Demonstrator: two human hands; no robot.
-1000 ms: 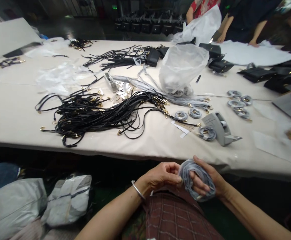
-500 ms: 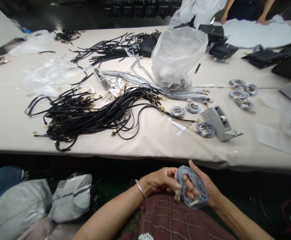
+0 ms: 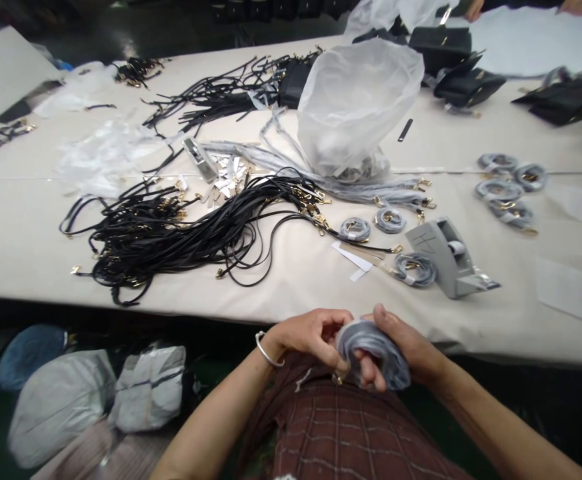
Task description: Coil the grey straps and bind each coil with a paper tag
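Between my hands, just off the table's front edge, is a coiled strap (image 3: 393,363) in greyish plastic wrap with a gold clasp. My left hand (image 3: 315,337) pinches the coil's left side near the clasp. My right hand (image 3: 405,340) grips it from the right, with fingertips poking through the loop. On the table beyond lie a wrapped strap coil (image 3: 415,269), a grey tape dispenser (image 3: 445,257) and two more coils behind them. To the left stretches a large heap of black straps (image 3: 185,240) with gold hardware.
A clear plastic bag (image 3: 355,100) stands mid-table beside long wrapped straps (image 3: 331,187). Several coils (image 3: 501,190) and black bags (image 3: 471,87) sit at right. Another person's hands (image 3: 575,7) show at the far edge. Wrapped bundles (image 3: 148,390) lie below the table at left.
Both hands and the coil have risen slightly and shifted left, and the coil has turned in my grip. The view has swung a little. The other person's hands have moved toward the frame's top.
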